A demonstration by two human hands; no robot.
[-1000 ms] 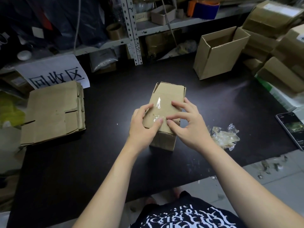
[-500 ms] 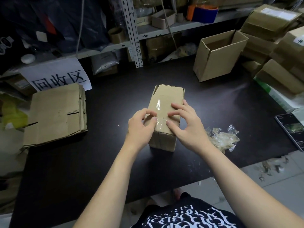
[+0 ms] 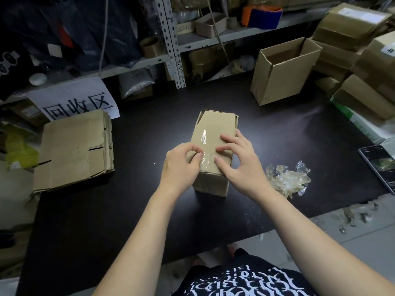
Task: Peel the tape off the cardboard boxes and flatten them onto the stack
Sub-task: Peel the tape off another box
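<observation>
Your left hand [image 3: 179, 167] grips the taped box [image 3: 215, 124], thumb on clear tape [image 3: 204, 135] | right hand [image 3: 243, 165] presses its top | tape wad [image 3: 286, 180] right, flattened stack [image 3: 74, 146] left, open carton [image 3: 277, 82] behind.

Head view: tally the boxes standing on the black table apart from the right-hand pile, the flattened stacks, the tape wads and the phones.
Standing boxes: 2, the taped box and the open box
Flattened stacks: 1
Tape wads: 1
Phones: 1
Total: 5
</observation>
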